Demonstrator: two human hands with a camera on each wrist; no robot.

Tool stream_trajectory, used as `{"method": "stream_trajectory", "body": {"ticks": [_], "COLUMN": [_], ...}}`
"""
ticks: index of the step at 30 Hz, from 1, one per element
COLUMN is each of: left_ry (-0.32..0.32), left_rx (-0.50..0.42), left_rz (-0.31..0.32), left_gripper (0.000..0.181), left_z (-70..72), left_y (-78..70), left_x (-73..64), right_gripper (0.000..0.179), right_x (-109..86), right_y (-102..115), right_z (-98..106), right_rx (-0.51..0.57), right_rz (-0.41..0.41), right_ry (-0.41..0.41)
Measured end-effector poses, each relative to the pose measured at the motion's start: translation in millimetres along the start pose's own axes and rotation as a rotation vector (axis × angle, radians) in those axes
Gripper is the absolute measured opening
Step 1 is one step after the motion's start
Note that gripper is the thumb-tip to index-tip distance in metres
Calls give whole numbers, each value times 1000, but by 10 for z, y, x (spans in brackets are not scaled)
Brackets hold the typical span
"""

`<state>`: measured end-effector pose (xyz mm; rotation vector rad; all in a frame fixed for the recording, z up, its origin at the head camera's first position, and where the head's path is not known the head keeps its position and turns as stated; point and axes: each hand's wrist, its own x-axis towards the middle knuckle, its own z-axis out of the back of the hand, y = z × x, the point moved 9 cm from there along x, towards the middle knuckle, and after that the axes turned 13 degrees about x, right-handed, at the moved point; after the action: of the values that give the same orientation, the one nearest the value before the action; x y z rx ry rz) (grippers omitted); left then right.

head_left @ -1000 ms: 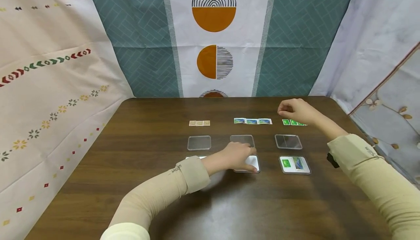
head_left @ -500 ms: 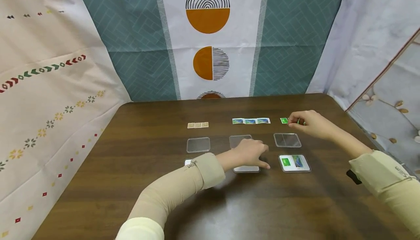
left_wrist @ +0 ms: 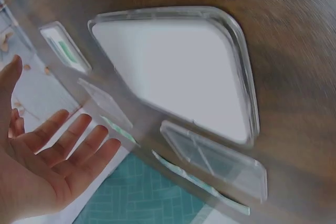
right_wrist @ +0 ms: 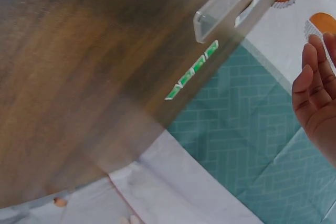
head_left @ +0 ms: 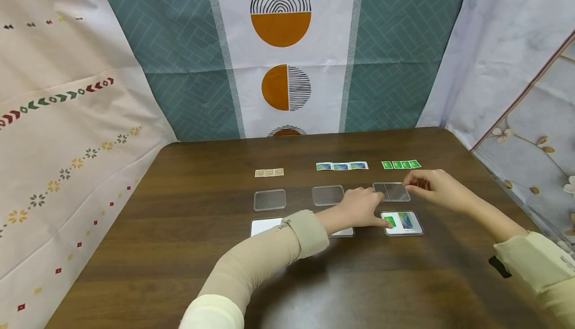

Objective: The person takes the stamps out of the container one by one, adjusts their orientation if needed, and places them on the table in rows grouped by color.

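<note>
My left hand [head_left: 359,208], fingers spread, hovers by a clear case [head_left: 406,225] whose white insert bears a green stamp and a blue one. Palm and loose fingers also show in the left wrist view, beside a case with a plain white insert [left_wrist: 168,72]. My right hand [head_left: 437,186] has loosely bent fingers at the right edge of a clear lid [head_left: 390,192] with a line across it; whether it touches the lid I cannot tell. Nothing shows in its fingers in the right wrist view. Beyond the lid lie several green stamps [head_left: 401,164] in a row.
Three blue stamps [head_left: 341,166] and three tan stamps [head_left: 269,172] lie further left at the back. Two more clear lids, a left one [head_left: 269,199] and a middle one [head_left: 327,195], stand before them. Another white case [head_left: 265,225] is partly behind my left sleeve.
My left hand has moved right, from the middle white case to the stamped one. My right hand has come down from the green stamps toward the right lid, and the green row shows again.
</note>
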<state>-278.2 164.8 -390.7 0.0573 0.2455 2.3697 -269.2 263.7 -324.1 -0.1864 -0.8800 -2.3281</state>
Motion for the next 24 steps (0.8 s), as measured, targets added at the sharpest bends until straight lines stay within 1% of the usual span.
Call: {"method": "stream_trajectory", "body": {"ticks": [4, 8, 10, 13, 17, 19, 21, 24], "left_ry": [13, 4, -1, -13, 2, 15, 23, 11], "left_rx": [4, 30, 34, 24, 17, 24, 33, 46], "left_rz": [13, 21, 36, 61, 77, 71, 59, 48], "left_gripper": [78, 90, 90, 87, 81, 79, 77, 76], "left_z": [-56, -92, -115, -151, -204, -235, -257, -257], "left_y": [-46, -101, -116, -134, -138, -136, -136, -129], "left_x": [26, 35, 30, 20, 4, -3, -9, -8], "right_gripper": [15, 14, 13, 17, 28, 31, 32, 32], "right_x": [-50, -93, -121, -173, -232, -256, -274, -288], "right_y": [-18, -3, 4, 16, 20, 0, -30, -93], "right_z": [-79, -155, -208, -279, -343, -375, -402, -422], "right_rx": [30, 53, 68, 61, 0, -25, -43, -51], "right_rz": [10, 43, 62, 102, 174, 196, 202, 186], "right_ry": [4, 14, 25, 25, 9, 12, 17, 22]}}
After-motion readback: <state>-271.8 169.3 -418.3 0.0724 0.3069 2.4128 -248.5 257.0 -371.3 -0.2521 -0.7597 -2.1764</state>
